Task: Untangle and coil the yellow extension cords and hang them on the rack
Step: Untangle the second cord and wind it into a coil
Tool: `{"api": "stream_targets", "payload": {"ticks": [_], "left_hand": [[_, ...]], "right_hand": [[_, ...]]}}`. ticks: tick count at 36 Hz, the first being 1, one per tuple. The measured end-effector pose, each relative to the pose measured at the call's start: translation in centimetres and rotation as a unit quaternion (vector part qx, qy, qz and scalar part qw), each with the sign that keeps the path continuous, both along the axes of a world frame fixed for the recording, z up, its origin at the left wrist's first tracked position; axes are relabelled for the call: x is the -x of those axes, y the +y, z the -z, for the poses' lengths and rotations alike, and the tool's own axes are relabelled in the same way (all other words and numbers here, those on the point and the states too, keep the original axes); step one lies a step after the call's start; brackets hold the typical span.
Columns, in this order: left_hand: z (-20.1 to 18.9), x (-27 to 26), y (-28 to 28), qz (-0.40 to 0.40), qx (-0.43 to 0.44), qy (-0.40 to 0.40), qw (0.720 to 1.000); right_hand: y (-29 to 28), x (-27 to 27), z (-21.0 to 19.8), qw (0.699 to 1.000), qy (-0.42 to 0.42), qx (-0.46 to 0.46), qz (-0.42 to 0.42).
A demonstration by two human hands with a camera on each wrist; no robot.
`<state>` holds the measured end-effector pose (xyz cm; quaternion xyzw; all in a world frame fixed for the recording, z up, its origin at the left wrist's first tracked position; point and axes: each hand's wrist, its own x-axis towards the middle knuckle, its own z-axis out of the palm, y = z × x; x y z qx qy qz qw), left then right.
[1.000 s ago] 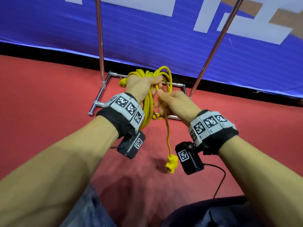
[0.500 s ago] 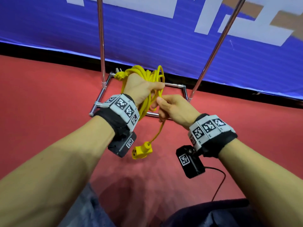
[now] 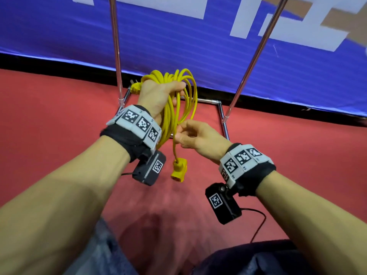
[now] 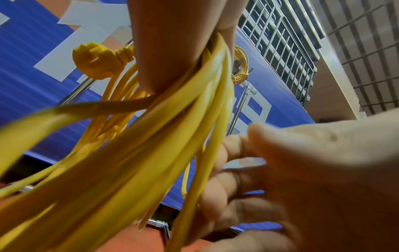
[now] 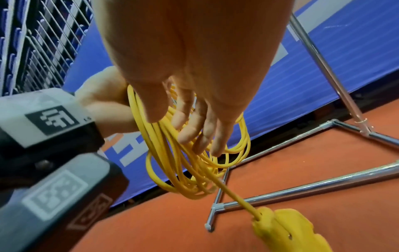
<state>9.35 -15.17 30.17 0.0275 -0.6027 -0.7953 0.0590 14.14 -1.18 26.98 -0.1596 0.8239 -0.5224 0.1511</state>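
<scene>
My left hand [image 3: 170,90] grips a bundle of yellow extension cord loops [image 3: 172,108] at its top, held up in front of the rack. The cord's plug [image 3: 135,88] sticks out past the left hand's far side and shows close up as the plug [image 4: 95,58]. One loose strand hangs straight down to the yellow socket end [image 3: 179,170], which dangles in the air. My right hand [image 3: 179,132] is just below the left one, fingers loosely bent, fingertips [image 5: 194,136] against the loops and thumb apart. A second coiled yellow cord [image 4: 239,66] hangs high on the rack.
The chrome rack's two uprights [image 3: 116,56] [image 3: 256,56] rise from a tube base [image 3: 206,101] on the red floor, close to a blue banner [image 3: 178,36]. A wire grid fence [image 4: 280,42] stands behind the banner. My knees are at the bottom edge.
The dangling socket swung left, then settled straight below the coil on a shorter strand. My right hand dropped away from the left hand and loosened its hold on the strand.
</scene>
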Motion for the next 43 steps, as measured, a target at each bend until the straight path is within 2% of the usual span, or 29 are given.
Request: {"api": "stream_targets", "payload": {"ticks": [5,12,15,19,22,23,25,28,30,32,36,39,43], "left_hand": [[0.0,-0.3,-0.4,0.014,-0.02,-0.011,1.0],[-0.1,-1.1,0.3,0.042,0.035,0.008,0.998],[0.2,-1.3,0.6,0.067,0.055,0.0,0.996],[0.1,-1.5,0.5,0.073,0.082,0.006,0.994],[-0.3,-1.4,0.4,0.063,0.093,-0.004,0.994],[-0.5,-1.4,0.2,0.073,0.089,-0.003,0.993],[-0.7,-1.3,-0.1,0.12,0.06,0.009,0.991],[-0.9,-1.7,-0.4,0.185,0.029,0.01,0.982],[-1.0,-2.0,-0.4,0.212,0.018,-0.015,0.977],[-1.1,-2.3,-0.4,0.235,0.014,-0.03,0.971],[-1.4,-2.8,-0.6,0.311,-0.013,-0.029,0.95],[-1.8,-3.4,-0.5,0.38,-0.055,-0.021,0.923],[-1.9,-4.0,-0.2,0.488,-0.119,-0.037,0.864]], "right_hand": [[-0.3,0.6,0.8,0.992,0.105,-0.067,0.034],[-0.8,0.7,-0.4,0.98,0.178,-0.014,0.086],[-0.8,0.6,-1.1,0.983,0.153,0.03,0.097],[-1.0,0.0,-1.5,0.988,0.053,0.117,0.089],[-0.6,-0.2,-1.8,0.987,0.005,0.136,0.087],[-0.2,-0.1,-1.9,0.986,0.004,0.128,0.103],[1.1,0.5,-1.9,0.981,0.066,0.049,0.177],[3.4,1.7,-2.2,0.932,0.166,-0.072,0.315],[4.7,2.5,-2.4,0.922,0.159,-0.109,0.335],[5.5,3.1,-2.0,0.928,0.145,-0.147,0.31],[6.0,4.1,-0.4,0.956,0.107,-0.182,0.203],[6.1,4.9,-0.2,0.98,0.069,-0.129,0.137],[6.7,4.9,-0.3,0.995,0.038,-0.022,0.085]]}}
